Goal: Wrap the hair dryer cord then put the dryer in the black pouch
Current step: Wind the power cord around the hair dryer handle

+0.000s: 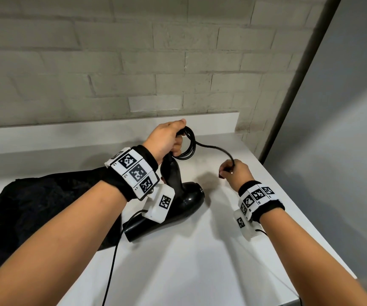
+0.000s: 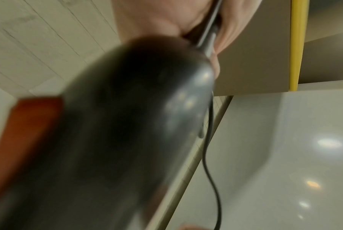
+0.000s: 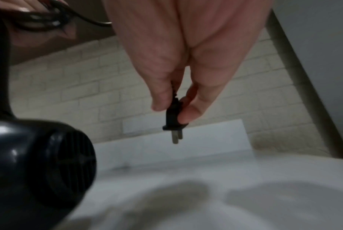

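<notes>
Glossy black hair dryer [image 1: 187, 202], black cord [image 1: 187, 142], black pouch [image 1: 34, 206], white counter [image 1: 200, 261], pale grey brick wall [image 1: 112, 62]

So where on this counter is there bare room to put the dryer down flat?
Bare counter runs from the hair dryer to the near edge, and right of it under the right hand. The left is crowded: the black pouch covers it, and the left hand holds the cord coils.
</notes>
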